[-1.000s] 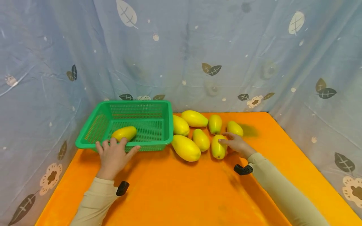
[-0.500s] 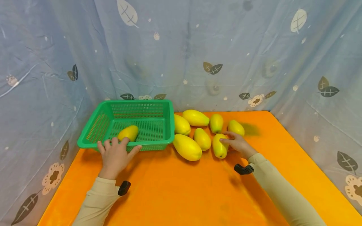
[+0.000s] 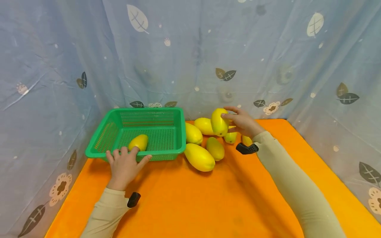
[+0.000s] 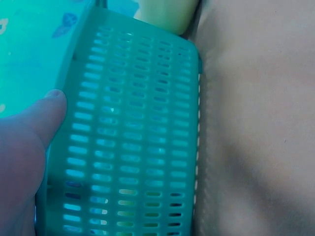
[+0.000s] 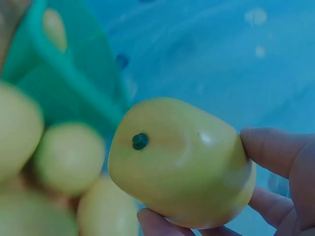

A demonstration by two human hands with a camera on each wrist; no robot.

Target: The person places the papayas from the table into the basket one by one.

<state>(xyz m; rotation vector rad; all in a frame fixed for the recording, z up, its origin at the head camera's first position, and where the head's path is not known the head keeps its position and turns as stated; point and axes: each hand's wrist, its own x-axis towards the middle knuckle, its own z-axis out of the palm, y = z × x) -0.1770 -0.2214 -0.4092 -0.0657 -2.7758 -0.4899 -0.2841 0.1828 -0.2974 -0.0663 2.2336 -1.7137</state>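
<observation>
My right hand [image 3: 242,123] holds a yellow mango [image 3: 219,122] up above the other fruit, thumb and fingers on opposite sides. In the right wrist view a dark green stem nub shows on one end of this mango [image 5: 177,162]. My left hand [image 3: 123,168] grips the front rim of a green plastic basket [image 3: 180,132], fingers hooked over it. The thumb [image 4: 49,110] lies along the rim in the left wrist view. One yellow mango [image 3: 139,142] lies inside the basket, just beyond the left fingertips.
Right of the basket lie large papaya-like fruits [image 3: 199,158] and smaller mangoes [image 3: 215,148] on the orange tabletop [image 3: 190,201]. Two of the mangoes are partly hidden behind the right hand. A blue patterned curtain [image 3: 190,56] encloses the back and sides.
My right hand has lifted the mango off the table, moving it up and left over the back fruits. The left hand stays at the basket rim; the mango inside has rolled slightly right.
</observation>
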